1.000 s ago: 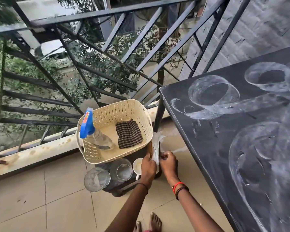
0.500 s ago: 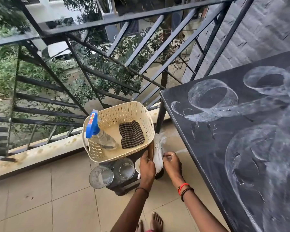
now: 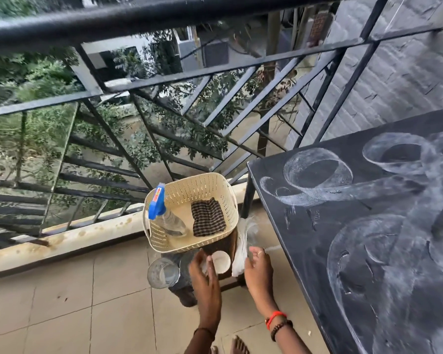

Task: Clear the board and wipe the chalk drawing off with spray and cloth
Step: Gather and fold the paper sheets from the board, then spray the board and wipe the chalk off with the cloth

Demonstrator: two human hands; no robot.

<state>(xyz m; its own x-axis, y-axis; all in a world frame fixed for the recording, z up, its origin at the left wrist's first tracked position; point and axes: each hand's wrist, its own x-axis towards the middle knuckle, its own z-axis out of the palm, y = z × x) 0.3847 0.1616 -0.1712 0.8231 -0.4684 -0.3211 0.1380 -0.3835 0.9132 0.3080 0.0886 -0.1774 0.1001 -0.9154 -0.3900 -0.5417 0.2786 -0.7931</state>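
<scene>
Left hand (image 3: 205,273): fingers straight and spread, lying against a small white cup (image 3: 221,261). Right hand (image 3: 257,268): fingers loosely straight, tips touching a crumpled white plastic sheet (image 3: 243,242). Neither hand grips anything. A blue-headed clear spray bottle (image 3: 164,215) and a dark checked cloth (image 3: 207,218) lie in a cream perforated plastic basket (image 3: 179,245) beside the black chalkboard table (image 3: 276,215). The white chalk drawing (image 3: 294,175) is on the table, unwiped.

head view, angled steeply downward

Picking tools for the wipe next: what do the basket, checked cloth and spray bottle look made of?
Basket: cream moulded plastic, matte, judging by its rows of holes and rolled rim. Checked cloth: soft woven fabric, likely cotton; it lies crumpled. Spray bottle: see-through body, probably plastic, with a glossy blue plastic trigger head.
</scene>
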